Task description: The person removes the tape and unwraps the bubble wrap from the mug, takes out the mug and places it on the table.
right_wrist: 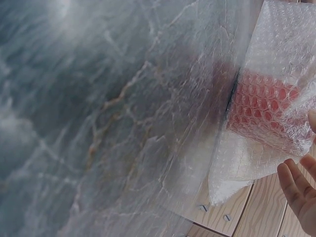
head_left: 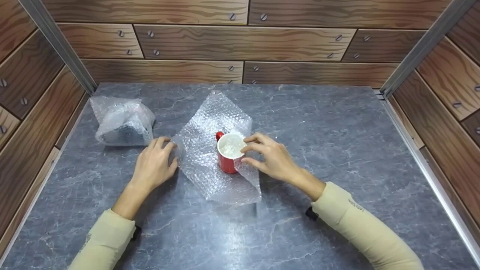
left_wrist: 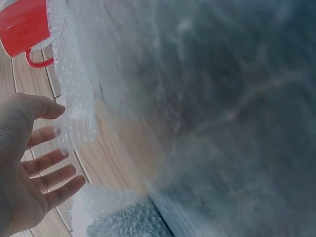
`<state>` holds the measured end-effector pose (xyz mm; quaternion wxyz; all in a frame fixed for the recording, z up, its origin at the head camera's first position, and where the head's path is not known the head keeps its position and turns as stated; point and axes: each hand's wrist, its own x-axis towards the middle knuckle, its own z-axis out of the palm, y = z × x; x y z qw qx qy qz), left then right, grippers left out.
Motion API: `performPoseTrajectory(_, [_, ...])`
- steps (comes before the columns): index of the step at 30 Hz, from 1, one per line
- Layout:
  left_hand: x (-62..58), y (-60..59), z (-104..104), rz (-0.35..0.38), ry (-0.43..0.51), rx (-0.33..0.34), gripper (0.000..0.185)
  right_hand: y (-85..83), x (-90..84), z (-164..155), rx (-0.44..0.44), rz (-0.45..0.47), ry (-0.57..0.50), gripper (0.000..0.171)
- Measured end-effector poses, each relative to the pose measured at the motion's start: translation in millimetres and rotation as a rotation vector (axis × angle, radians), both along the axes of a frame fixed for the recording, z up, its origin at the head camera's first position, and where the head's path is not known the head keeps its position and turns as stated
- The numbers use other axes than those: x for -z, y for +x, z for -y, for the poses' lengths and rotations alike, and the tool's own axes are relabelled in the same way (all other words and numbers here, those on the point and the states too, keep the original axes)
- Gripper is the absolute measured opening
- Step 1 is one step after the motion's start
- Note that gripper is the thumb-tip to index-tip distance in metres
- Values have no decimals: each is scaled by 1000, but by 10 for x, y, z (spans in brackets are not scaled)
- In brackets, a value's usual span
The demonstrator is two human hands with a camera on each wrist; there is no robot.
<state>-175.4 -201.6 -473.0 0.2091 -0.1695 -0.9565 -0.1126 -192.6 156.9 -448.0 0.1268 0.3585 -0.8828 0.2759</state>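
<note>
A red mug (head_left: 227,163) with a white inside stands upright on a sheet of bubble wrap (head_left: 202,150), its handle toward the back left. The sheet's right side is folded up against the mug and over its rim, with crumpled plastic showing in the mouth. Fingertips of my right hand (head_left: 272,155) press this fold at the right rim, the fingers fairly straight in the right wrist view. My left hand (head_left: 153,165) is at the sheet's left corner. Its thumb and fingers are spread apart, the fingertips right at the wrap's edge in the left wrist view.
A bubble-wrapped bundle (head_left: 125,123) sits at the back left of the grey marbled table (head_left: 330,123), close to the left hand. Wood-patterned walls (head_left: 240,43) and metal posts (head_left: 427,48) enclose the back and sides.
</note>
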Motion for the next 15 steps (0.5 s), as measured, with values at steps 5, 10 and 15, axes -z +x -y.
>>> performPoseTrajectory(5, [24,0,-2,-10,0,3,33,2,-2,-1,0,6,-4,25])
performPoseTrajectory(10, [33,1,-10,4,-24,5,33,3,-11,-2,1,3,-3,25])
performPoseTrajectory(15, [48,-3,-15,36,-64,10,35,5,-8,-2,-1,2,-3,25])
